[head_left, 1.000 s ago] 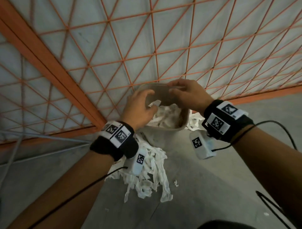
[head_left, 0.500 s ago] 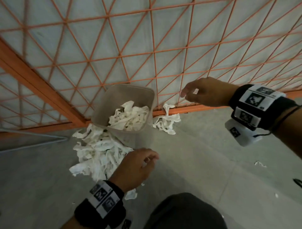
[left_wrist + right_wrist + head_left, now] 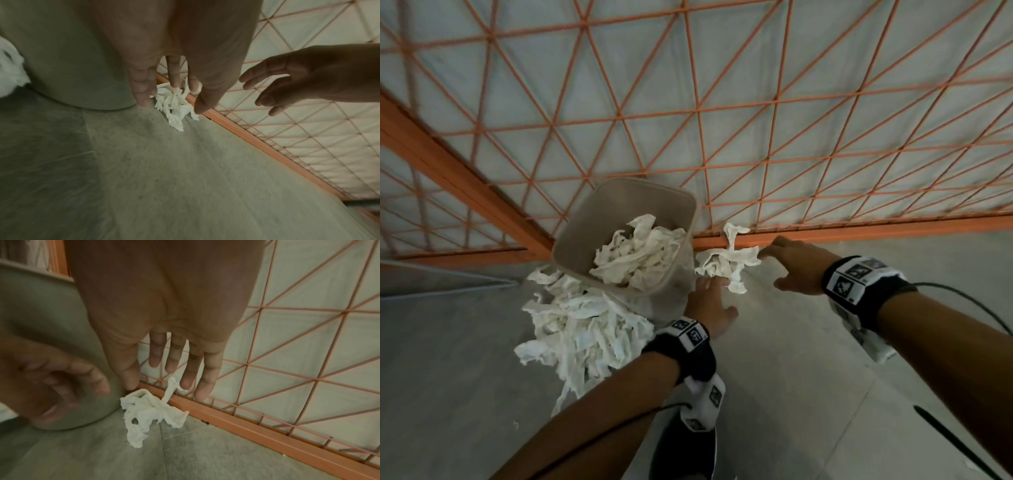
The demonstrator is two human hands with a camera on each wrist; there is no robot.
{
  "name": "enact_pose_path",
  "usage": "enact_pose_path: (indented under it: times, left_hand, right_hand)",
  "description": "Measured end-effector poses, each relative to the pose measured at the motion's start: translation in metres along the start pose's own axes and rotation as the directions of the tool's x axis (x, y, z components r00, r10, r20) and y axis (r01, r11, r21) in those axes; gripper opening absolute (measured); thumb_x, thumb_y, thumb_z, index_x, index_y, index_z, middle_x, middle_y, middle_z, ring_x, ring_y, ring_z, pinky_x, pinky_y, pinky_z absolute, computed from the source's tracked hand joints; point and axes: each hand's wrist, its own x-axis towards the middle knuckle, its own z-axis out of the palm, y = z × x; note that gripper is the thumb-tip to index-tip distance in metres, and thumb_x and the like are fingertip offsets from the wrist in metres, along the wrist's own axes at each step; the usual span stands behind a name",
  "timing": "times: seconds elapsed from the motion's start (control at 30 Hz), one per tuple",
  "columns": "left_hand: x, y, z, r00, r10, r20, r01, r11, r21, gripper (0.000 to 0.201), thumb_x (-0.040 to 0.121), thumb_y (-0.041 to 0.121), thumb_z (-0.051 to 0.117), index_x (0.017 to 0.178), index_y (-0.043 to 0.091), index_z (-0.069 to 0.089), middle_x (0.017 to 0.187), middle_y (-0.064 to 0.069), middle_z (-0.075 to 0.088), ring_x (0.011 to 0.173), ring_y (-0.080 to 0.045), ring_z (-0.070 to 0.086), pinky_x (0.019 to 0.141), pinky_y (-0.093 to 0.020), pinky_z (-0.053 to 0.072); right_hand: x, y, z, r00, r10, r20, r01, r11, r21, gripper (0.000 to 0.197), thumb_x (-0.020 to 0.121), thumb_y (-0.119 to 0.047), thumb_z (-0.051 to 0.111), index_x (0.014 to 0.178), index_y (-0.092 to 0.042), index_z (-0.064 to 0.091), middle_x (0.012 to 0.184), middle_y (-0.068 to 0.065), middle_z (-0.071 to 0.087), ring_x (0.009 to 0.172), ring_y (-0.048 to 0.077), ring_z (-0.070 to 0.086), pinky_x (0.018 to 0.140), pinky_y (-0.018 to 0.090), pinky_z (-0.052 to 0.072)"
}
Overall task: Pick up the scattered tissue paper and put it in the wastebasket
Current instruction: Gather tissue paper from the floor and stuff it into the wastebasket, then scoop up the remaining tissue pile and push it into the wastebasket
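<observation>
Orange mesh fence (image 3: 756, 120) backs wastebasket (image 3: 585, 236), tissue clump (image 3: 722, 263) beside.

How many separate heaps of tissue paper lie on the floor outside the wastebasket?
2: a large heap left of the wastebasket, a small clump right of it by the orange rail. Scraps may hide behind.

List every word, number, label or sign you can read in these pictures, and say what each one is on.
No readable words or numbers anywhere.
Left wristband: black-and-white square code markers, patterns only, no letters.
Right wristband: the same kind of code markers, no text.
White wrist camera housing: small code markers, too blurred to make out.
Wastebasket, tissue paper, orange grid panel: no print visible.
</observation>
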Motion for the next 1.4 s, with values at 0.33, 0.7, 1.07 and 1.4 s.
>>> enact_pose_path:
  times: [0.33, 0.7, 1.07, 1.4]
  left_hand:
    - [0.087, -0.008, 0.035, 0.999, -0.03, -0.03, 0.033, 0.995, 0.092, 0.093, 0.086, 0.023, 0.065, 0.151, 0.028, -0.001, 0.159, -0.004, -0.024, 0.146, -0.034, 0.015, 0.114, -0.046, 0.031]
    - [0.108, -0.033, 0.044, 0.992, 0.116, -0.055, -0.103, 0.974, 0.202, 0.034, 0.092, 0.014, 0.049, 0.125, 0.011, 0.054, 0.13, -0.016, 0.052, 0.124, -0.037, 0.047, 0.104, -0.046, 0.039]
    - [0.046, -0.06, 0.051, 0.96, 0.148, -0.237, -0.206, 0.948, -0.243, 0.033, 0.08, 0.013, 0.047, 0.112, 0.013, 0.055, 0.11, -0.011, 0.064, 0.105, -0.03, 0.059, 0.09, -0.044, 0.05]
    - [-0.015, -0.085, 0.053, 0.974, 0.119, -0.192, -0.172, 0.942, -0.288, 0.038, 0.083, 0.034, 0.036, 0.11, 0.013, 0.052, 0.108, -0.011, 0.057, 0.098, -0.031, 0.055, 0.085, -0.047, 0.047]
  right_hand:
    - [0.103, -0.014, 0.057, 0.999, -0.027, 0.02, 0.026, 0.999, 0.028, 0.09, 0.077, -0.018, 0.07, 0.149, -0.02, 0.015, 0.157, 0.003, 0.017, 0.135, 0.036, 0.029, 0.103, 0.05, 0.04]
    - [0.133, -0.001, 0.079, 0.998, -0.004, 0.062, -0.007, 0.986, 0.167, 0.087, 0.08, -0.004, 0.057, 0.151, -0.022, 0.011, 0.16, 0.0, 0.011, 0.136, 0.034, 0.036, 0.102, 0.044, 0.042]
    - [0.097, -0.027, 0.117, 0.977, 0.211, 0.02, -0.161, 0.678, 0.717, 0.034, 0.085, -0.005, 0.05, 0.11, -0.02, 0.068, 0.12, 0.008, 0.063, 0.112, 0.025, 0.058, 0.093, 0.03, 0.045]
    - [0.064, -0.117, 0.148, 0.876, 0.394, 0.28, -0.295, -0.024, 0.955, 0.029, 0.095, -0.022, 0.047, 0.077, -0.006, 0.063, 0.081, 0.015, 0.065, 0.077, 0.027, 0.061, 0.077, 0.036, 0.047]
